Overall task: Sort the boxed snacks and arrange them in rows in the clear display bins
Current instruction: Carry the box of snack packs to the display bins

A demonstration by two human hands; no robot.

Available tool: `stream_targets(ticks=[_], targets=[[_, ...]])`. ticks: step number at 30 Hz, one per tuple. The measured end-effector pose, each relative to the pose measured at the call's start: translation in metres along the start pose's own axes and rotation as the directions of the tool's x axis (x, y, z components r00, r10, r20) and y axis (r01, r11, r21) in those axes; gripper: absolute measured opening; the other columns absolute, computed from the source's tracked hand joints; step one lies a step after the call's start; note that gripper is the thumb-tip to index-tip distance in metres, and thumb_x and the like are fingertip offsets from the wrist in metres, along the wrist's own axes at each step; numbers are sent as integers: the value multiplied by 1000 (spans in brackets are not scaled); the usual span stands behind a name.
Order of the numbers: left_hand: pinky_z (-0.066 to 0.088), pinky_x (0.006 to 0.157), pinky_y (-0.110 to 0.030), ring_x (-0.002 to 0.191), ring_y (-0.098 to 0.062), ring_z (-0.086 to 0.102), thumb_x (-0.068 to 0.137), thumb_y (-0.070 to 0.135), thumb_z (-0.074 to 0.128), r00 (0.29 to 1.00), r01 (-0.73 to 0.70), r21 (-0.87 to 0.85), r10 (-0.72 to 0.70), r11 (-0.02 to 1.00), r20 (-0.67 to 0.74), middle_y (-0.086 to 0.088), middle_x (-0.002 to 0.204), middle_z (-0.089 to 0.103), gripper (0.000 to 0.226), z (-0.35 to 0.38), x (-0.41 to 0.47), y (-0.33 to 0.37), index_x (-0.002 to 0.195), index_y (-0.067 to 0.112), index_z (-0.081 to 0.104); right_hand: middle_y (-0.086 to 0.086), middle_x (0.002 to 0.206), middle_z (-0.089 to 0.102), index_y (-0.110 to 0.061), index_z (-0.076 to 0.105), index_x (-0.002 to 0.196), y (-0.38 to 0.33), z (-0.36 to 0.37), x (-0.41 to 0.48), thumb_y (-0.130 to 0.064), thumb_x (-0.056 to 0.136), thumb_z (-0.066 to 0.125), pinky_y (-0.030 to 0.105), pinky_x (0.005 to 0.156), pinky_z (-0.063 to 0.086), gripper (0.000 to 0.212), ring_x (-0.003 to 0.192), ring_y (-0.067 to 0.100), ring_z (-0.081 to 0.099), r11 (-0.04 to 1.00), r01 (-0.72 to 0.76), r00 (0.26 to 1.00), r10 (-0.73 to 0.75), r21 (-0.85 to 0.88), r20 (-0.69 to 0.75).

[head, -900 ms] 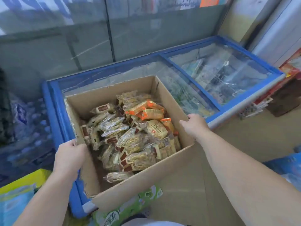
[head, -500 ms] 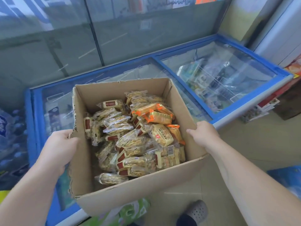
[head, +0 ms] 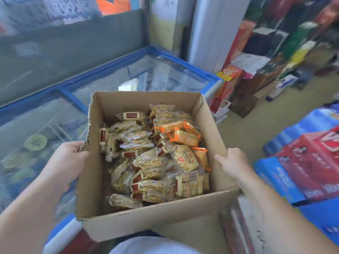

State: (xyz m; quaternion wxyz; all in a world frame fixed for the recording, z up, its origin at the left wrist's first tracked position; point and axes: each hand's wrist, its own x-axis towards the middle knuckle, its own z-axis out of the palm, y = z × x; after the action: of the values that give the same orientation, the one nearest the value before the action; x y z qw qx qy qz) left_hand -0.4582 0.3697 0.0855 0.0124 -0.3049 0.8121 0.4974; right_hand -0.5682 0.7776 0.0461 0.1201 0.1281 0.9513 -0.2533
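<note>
A person holds an open cardboard box (head: 146,219) of wrapped snack packets (head: 156,158) before the body, one hand on each side wall, likely to keep the loose load level; the left hand (head: 67,160), at nine o'clock, clasps the torn rim; the right hand (head: 233,162), at three o'clock, grips with thumb inside, fingers hidden outside; a blue-framed chest freezer (head: 161,76) lies at eleven o'clock; no clear display bins show.

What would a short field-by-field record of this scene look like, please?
box: open cardboard, held by its side walls
contents: loose wrapped snacks, mostly yellow, some orange
left hand: grips the left wall
right hand: grips the right wall
left of box: glass-topped freezer
right of box: stacked cartons
display bins: none in view
</note>
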Motion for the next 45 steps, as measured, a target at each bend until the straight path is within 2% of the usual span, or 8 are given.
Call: stream_targets(ticks=[2,4,6,14,19,28,39,45], targets=[[56,44,-34,45,-25,67,89,-2,55,998,-30,50,27,998,57,-14,67,75,37,46,17,38,79,25,78,7,83,62,-16,53,75,37,-26,24,-38,96,65,35,69,40,33,99,39,64,998,-65,998,65,-12,-17],[51,45,-29,43,-23,61,88,-2,55,992,-54,60,46,997,120,-20,68,73,34,90,35,73,78,22,77,15,98,68,-11,61,88,70,-47,49,-40,96,64,35,71,39,30,105,40,63,991,-135,991,134,-28,-26],[53,56,-39,53,-26,64,87,0,56,984,-81,89,66,993,166,-21,73,74,33,132,56,108,79,24,78,21,118,66,-1,63,114,99,-66,73,-40,97,64,38,80,44,43,113,40,60,979,-204,977,204,-4,-63],[56,71,-70,75,-51,71,66,27,58,920,-217,183,138,959,367,-21,80,75,29,308,179,240,87,22,77,16,115,65,-2,61,118,177,-130,196,-41,96,64,37,79,42,45,112,37,60,912,-387,899,406,135,-166],[58,72,-50,69,-45,72,65,32,60,865,-267,168,159,949,476,-22,83,76,28,409,261,345,87,32,78,13,103,67,-5,62,102,196,-184,278,-41,95,63,37,75,44,37,102,36,63,844,-501,822,533,189,-200],[42,60,-31,56,-21,51,64,28,54,777,-420,149,269,895,569,-12,62,65,28,565,345,494,82,18,73,8,65,53,-8,55,76,229,-250,386,-38,92,69,39,62,42,37,70,35,59,700,-634,667,710,329,-224],[58,59,-44,64,-36,69,91,13,64,754,-533,284,296,797,586,-11,70,73,15,761,408,626,86,21,75,-1,60,57,-17,54,63,331,-336,587,-36,93,69,28,49,29,38,59,22,53,741,-596,718,664,310,-207],[59,72,-61,75,-45,70,73,26,57,721,-581,272,331,767,609,-14,74,74,24,847,426,726,85,17,75,0,71,47,-13,44,72,368,-401,692,-42,97,62,37,63,32,42,81,33,55,733,-612,722,671,297,-171]])
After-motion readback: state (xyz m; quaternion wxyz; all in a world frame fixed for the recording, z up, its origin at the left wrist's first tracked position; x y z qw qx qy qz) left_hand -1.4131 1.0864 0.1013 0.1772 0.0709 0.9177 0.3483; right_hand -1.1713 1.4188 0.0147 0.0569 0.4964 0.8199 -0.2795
